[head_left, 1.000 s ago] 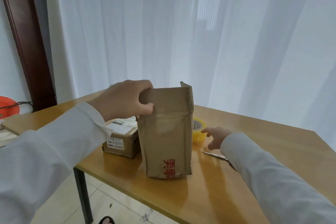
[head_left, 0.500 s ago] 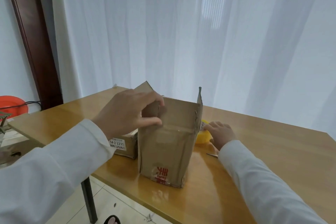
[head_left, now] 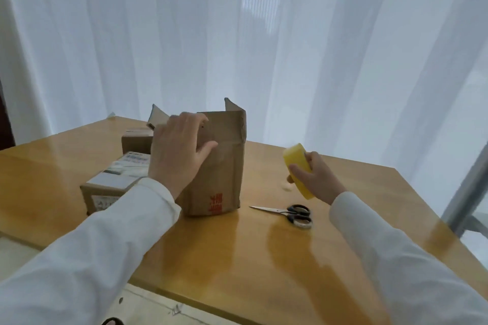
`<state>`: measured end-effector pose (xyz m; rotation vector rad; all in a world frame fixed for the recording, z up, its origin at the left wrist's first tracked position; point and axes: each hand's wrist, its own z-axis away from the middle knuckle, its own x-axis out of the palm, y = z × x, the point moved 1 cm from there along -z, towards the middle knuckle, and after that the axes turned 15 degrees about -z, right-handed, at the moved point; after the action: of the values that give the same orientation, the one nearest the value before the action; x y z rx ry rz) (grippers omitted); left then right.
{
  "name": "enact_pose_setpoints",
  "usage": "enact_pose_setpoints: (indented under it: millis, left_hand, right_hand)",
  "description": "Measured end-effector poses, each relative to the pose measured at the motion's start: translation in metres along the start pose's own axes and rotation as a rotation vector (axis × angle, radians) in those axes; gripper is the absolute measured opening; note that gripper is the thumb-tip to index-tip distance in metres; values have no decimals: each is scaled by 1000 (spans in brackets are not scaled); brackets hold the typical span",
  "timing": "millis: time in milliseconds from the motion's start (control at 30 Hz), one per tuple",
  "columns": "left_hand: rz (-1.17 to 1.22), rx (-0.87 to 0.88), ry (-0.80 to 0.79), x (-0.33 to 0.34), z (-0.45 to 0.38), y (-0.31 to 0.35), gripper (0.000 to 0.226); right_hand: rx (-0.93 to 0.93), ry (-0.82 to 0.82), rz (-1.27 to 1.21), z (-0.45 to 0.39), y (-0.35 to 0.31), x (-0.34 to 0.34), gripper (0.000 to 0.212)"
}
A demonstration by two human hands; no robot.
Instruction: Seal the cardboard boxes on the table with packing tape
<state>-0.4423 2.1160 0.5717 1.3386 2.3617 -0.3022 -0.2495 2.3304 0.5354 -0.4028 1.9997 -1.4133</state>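
On table [head_left: 343,232], open-flapped box [head_left: 224,166]

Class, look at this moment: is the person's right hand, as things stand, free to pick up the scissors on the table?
Probably not yet. The scissors lie uncovered just below the right hand, but that hand grips the yellow tape roll, so it would first have to set the roll down.

Left hand [head_left: 177,150] flat, fingers spread; right hand [head_left: 318,179] raised, grip closed.
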Motion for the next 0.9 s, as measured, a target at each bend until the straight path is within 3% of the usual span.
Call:
enact_pose_setpoints:
  millis: [67,133,200,267,400,567,767,900]
  left_hand:
    - [92,47,147,-2,3,23,64]
    - [231,210,217,-3,12,49,65]
    - [426,228,-26,0,24,76,63]
    - [645,25,-388,-1,33,99,65]
    - [908,-354,-737,12,44,117,60]
    - [948,-492,-665,5,51,122,17]
    - [738,-365,-578,-15,47,123,19]
    - [895,-507,-654,-31,43,119,21]
  right_hand:
    - [-28,-35,36,15,-13,-14,28]
    - [-31,-88,111,26,-25,-23,21]
    - [-23,-152,192,36,-36,-25,19]
    - [-23,-205,263,44,-44,-24,18]
    - [-46,-231,399,61,-51,-23,26]
    - [-76,-290,500,79,-56,-17,29]
    - [3,-305,449,89,-63,-16,22]
    - [-22,-291,361,99,-63,-17,28]
